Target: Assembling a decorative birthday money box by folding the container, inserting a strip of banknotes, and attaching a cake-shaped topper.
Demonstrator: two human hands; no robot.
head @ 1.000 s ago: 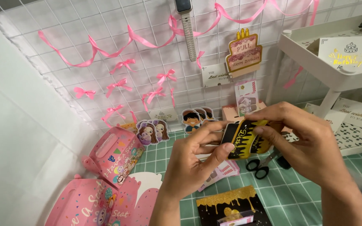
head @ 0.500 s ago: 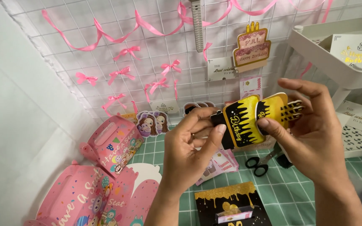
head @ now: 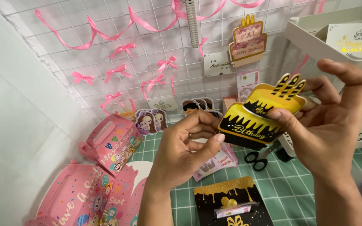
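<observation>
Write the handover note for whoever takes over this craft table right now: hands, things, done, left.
Left hand: pinches the lower left edge of the black-and-gold cake cutout.
Right hand: grips the cutout's right side, thumb on its front.
Cutout is held above the green mat, clear of the black scissors.
Black-and-gold card lies on the mat near the body.
Done: cutout in hand.
Left: cutout not yet set on anything.

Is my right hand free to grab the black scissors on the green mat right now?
Probably not yet: the right hand is pinching the black-and-gold cake card. The scissors lie uncovered just below it, so the path looks open.
</observation>
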